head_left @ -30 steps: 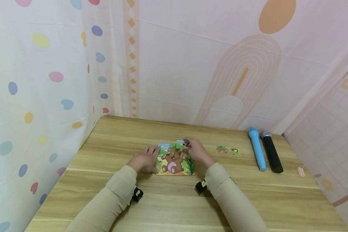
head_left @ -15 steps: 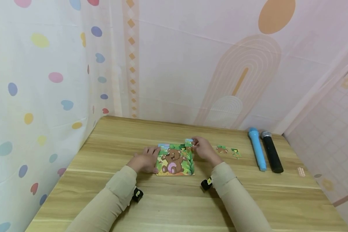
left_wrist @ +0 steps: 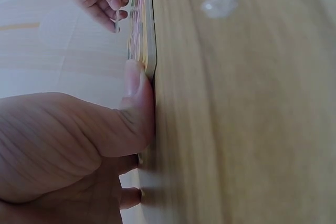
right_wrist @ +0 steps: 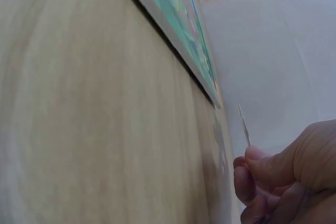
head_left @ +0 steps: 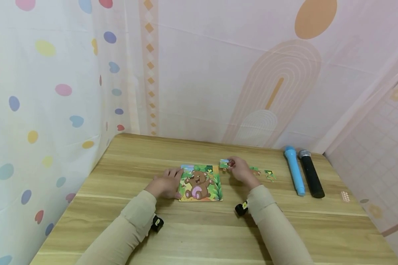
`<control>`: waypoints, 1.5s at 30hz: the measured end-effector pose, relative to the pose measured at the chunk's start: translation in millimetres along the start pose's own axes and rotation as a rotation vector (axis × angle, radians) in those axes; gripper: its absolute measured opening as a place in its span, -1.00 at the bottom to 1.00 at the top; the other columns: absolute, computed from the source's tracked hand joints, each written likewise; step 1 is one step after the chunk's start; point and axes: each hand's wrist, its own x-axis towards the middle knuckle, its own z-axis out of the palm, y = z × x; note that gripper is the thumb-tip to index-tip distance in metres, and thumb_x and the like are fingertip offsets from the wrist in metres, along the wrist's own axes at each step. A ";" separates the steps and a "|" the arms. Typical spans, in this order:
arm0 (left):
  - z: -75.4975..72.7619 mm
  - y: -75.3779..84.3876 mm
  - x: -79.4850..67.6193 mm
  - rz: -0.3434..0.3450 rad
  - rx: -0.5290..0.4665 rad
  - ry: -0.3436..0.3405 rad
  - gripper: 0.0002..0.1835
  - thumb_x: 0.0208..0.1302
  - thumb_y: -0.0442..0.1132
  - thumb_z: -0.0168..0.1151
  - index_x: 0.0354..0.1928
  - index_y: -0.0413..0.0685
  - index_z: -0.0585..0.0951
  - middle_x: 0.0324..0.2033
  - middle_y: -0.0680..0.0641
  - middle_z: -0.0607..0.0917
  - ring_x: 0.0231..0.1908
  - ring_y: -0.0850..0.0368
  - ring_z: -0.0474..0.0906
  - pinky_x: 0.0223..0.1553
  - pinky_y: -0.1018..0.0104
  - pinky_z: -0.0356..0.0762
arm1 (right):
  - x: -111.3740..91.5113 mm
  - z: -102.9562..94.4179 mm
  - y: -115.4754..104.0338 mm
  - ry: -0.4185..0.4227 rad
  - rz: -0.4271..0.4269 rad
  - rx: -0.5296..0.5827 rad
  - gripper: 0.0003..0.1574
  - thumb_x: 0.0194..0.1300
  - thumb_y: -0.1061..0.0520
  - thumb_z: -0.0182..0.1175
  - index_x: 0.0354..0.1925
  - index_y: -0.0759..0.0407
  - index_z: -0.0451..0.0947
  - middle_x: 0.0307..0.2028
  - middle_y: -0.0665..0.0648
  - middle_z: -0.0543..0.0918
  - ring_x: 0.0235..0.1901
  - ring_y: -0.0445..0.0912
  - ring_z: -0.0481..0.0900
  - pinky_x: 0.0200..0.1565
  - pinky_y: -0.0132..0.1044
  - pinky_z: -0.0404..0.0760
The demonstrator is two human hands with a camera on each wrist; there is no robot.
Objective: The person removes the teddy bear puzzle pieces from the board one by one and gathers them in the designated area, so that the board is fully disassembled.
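Note:
A bear jigsaw puzzle [head_left: 199, 184] lies in its flat board on the table. My left hand [head_left: 167, 183] rests at the board's left side, fingers spread. In the left wrist view the thumb [left_wrist: 137, 108] of this hand touches the board's edge, with other fingertips down on the table. Just off the board's upper right corner, my right hand [head_left: 241, 170] pinches a puzzle piece [head_left: 224, 163] with blue, green and brown print. Seen edge-on in the right wrist view, the thin piece [right_wrist: 244, 124] stands up from between thumb and finger, above the table.
Loose puzzle pieces [head_left: 269, 175] lie right of my right hand, one partly hidden by it. Farther right are a blue microphone [head_left: 294, 171] and a black microphone [head_left: 311, 175]. A small dotted item [head_left: 345, 196] sits near the right edge. Patterned curtains hang behind and at the sides.
My right hand has moved right with the pinched puzzle piece, from over the board's top edge to beyond its upper right corner. The left hand has stayed in place.

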 end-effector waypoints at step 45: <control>2.1 -2.4 0.7 0.009 -0.003 0.004 0.04 0.38 0.02 0.30 0.62 -0.19 -0.13 0.59 -0.24 -0.13 0.54 -0.30 -0.21 0.26 -0.62 -0.06 | -9.0 -15.0 13.1 -0.036 0.054 -0.285 -0.58 0.45 0.45 0.03 0.24 0.45 0.44 0.12 0.41 0.57 0.13 0.23 0.57 0.16 0.04 0.57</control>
